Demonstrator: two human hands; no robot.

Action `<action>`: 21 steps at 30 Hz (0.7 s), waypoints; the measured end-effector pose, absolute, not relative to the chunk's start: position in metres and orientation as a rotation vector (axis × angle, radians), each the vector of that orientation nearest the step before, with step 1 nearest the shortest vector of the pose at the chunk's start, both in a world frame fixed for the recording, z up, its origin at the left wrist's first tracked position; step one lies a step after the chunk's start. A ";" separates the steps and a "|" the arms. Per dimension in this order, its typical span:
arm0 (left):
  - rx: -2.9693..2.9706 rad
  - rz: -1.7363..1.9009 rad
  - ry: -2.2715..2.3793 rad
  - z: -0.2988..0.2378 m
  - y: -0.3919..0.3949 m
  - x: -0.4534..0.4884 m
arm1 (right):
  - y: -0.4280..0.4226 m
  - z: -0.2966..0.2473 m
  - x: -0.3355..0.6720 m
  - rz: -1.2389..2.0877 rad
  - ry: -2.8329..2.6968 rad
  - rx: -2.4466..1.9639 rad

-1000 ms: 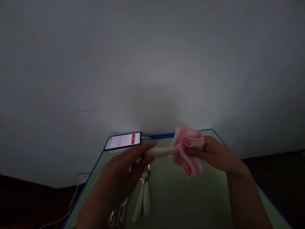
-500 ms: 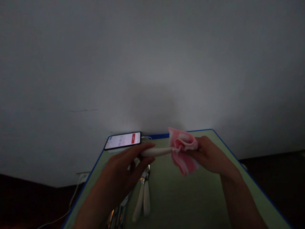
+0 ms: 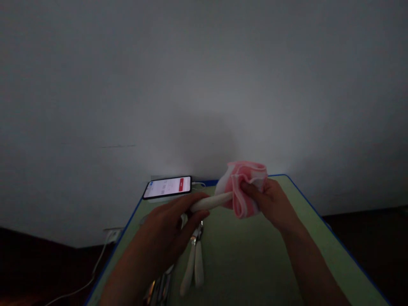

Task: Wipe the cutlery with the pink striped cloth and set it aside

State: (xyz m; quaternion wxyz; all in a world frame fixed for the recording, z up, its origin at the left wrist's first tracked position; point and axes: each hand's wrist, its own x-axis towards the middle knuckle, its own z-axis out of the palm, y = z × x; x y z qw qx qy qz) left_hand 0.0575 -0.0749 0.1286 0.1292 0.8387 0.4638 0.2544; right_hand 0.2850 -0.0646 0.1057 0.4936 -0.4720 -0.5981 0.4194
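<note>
My left hand [image 3: 162, 231] pinches the end of a white handle [image 3: 212, 202], thumb below and fingers above. The handle points right into a pink and white cloth [image 3: 247, 189], which hides the far end, so the kind of utensil does not show. My right hand [image 3: 270, 199] is closed on the folded cloth, its thumb pressing it around the hidden end. Below, on the green table [image 3: 255, 263], lie two white-handled pieces of cutlery [image 3: 193, 267], side by side. Several metal utensils [image 3: 159, 291] lie partly covered by my left forearm.
A lit phone [image 3: 167, 188] rests at the table's back left with a white cable [image 3: 199, 185] plugged in. The grey wall [image 3: 204, 93] rises right behind the blue table edge. A socket with a cord [image 3: 111, 236] is low at left.
The cloth has turned and bunched higher around the hidden end, with my right thumb now on its near side. My left hand keeps its grip on the handle.
</note>
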 end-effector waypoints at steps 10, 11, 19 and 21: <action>2.495 0.809 1.231 0.128 -0.079 0.061 | -0.080 0.123 0.309 1.021 -2.025 -1.082; 2.502 0.816 1.204 0.128 -0.079 0.063 | -0.081 0.124 0.309 0.967 -2.062 -1.108; 2.496 0.874 1.274 0.126 -0.080 0.065 | -0.077 0.123 0.309 0.777 -1.911 -1.184; 2.524 0.934 1.275 0.127 -0.082 0.064 | -0.078 0.125 0.312 0.771 -1.825 -1.171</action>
